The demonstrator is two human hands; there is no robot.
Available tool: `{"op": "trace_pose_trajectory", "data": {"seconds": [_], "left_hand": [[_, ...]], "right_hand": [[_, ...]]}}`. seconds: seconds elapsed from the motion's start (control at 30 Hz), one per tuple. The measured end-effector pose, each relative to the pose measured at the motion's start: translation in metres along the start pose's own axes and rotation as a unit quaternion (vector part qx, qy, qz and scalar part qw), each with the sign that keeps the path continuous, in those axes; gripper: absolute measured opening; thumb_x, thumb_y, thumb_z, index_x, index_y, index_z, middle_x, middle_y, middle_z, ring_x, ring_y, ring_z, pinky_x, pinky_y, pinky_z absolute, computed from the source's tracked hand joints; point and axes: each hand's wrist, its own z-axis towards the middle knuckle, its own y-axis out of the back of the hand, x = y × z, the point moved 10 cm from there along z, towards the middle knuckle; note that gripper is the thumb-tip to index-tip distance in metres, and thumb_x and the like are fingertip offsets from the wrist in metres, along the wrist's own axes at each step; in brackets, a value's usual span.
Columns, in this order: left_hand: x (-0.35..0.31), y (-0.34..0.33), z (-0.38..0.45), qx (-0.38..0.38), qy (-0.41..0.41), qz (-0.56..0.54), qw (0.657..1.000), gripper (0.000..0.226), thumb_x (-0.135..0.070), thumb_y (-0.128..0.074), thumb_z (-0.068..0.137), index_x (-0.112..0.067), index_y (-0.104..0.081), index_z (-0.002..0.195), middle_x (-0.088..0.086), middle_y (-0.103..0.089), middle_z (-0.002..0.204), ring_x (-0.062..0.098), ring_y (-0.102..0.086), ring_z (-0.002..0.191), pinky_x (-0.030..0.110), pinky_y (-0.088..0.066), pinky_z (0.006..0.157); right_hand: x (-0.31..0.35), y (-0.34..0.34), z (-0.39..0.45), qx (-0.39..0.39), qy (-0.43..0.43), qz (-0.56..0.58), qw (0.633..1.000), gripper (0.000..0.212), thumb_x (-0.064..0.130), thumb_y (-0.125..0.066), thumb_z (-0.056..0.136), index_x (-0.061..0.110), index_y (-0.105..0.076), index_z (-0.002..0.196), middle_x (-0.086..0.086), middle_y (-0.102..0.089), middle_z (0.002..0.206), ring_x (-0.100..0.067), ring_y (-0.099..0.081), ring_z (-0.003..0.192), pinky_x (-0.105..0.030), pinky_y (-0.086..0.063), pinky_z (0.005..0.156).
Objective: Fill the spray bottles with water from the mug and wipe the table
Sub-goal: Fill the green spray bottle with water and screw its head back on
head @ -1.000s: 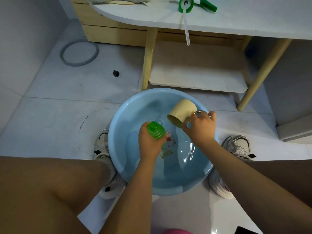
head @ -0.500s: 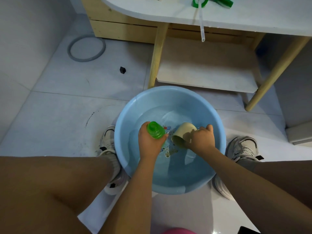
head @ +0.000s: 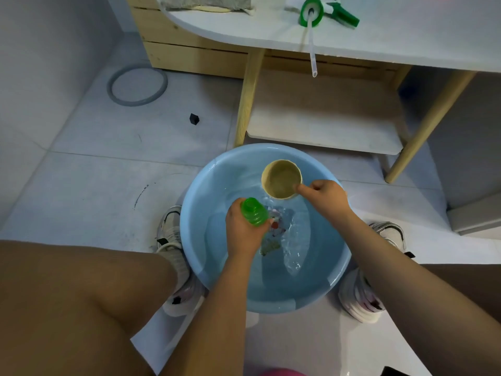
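Note:
A green spray bottle (head: 253, 212), its neck open, stands upright over the blue basin (head: 200, 202) with my left hand (head: 242, 232) gripping its body. Just right of it my right hand (head: 324, 198) holds a beige mug (head: 282, 179) by its handle, mouth up, above the water. Water ripples in the basin below the mug. The bottle's green spray head (head: 329, 12) with its long dip tube lies on the white table (head: 406, 36) at the top. A grey cloth (head: 206, 1) lies at the table's left end.
The basin sits on the tiled floor between my two shoes (head: 173, 240). A low shelf (head: 325, 118) and wooden legs (head: 248, 96) stand just behind it. A grey ring (head: 137, 85) and a small black bit (head: 194, 119) lie on the floor to the left.
My right hand dipped the mug into the basin water, then lifted it out mouth up. The left hand kept the green bottle in place.

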Motion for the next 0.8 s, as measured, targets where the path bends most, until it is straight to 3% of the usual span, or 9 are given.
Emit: {"op": "trace_pose_trajectory", "data": {"seconds": [0.13,0.23,0.3,0.4,0.6,0.8], "left_hand": [[-0.006,-0.008,0.000,0.012,-0.005,0.003,1.000,0.047,-0.021,-0.085,0.060,-0.022,-0.051,0.093,-0.010,-0.055,0.088,0.012,-0.054,0.083,0.013,-0.035,0.066],[-0.005,-0.013,0.002,0.018,0.000,0.012,1.000,0.053,-0.026,-0.086,0.060,-0.017,-0.055,0.102,-0.003,-0.059,0.099,0.015,-0.057,0.090,0.020,-0.041,0.072],[-0.004,-0.014,0.002,0.021,0.004,0.020,1.000,0.060,-0.028,-0.086,0.060,-0.017,-0.054,0.110,-0.002,-0.060,0.105,0.015,-0.057,0.095,0.020,-0.043,0.073],[-0.004,-0.015,0.001,0.025,0.011,0.017,0.999,0.063,-0.026,-0.086,0.059,-0.017,-0.054,0.112,-0.001,-0.059,0.107,0.014,-0.056,0.096,0.016,-0.041,0.071],[-0.005,-0.013,0.001,0.028,0.017,0.027,0.999,0.057,-0.023,-0.085,0.063,-0.015,-0.054,0.111,-0.002,-0.058,0.104,0.011,-0.054,0.092,0.005,-0.038,0.062],[-0.004,-0.016,-0.001,0.033,0.022,0.037,0.999,0.061,-0.022,-0.085,0.063,-0.015,-0.052,0.114,-0.003,-0.054,0.105,0.009,-0.050,0.093,0.006,-0.035,0.062]], "right_hand": [[0.033,0.012,-0.012,-0.046,0.100,-0.003,0.994,0.055,0.044,-0.065,0.081,0.019,-0.026,0.052,0.004,-0.028,0.048,-0.016,-0.032,0.051,-0.032,-0.023,0.075],[0.055,0.017,-0.025,-0.089,0.184,-0.031,0.978,0.050,0.060,-0.053,0.071,0.024,-0.026,0.049,0.007,-0.028,0.044,-0.012,-0.033,0.049,-0.029,-0.017,0.073],[0.060,0.018,-0.029,-0.112,0.220,-0.032,0.969,0.047,0.064,-0.044,0.068,0.025,-0.028,0.050,0.008,-0.029,0.045,-0.014,-0.037,0.054,-0.029,-0.018,0.075],[0.065,0.022,-0.034,-0.156,0.264,-0.041,0.951,0.047,0.060,-0.047,0.070,0.018,-0.034,0.052,0.008,-0.033,0.047,-0.018,-0.039,0.059,-0.029,-0.018,0.074],[0.075,0.029,-0.042,-0.212,0.309,-0.064,0.925,0.044,0.054,-0.055,0.073,0.018,-0.034,0.057,0.014,-0.024,0.052,-0.014,-0.033,0.060,-0.027,-0.014,0.071],[0.078,0.037,-0.047,-0.251,0.330,-0.061,0.908,0.042,0.054,-0.058,0.072,0.020,-0.036,0.059,0.011,-0.032,0.055,-0.013,-0.032,0.062,-0.025,-0.013,0.073]]}}
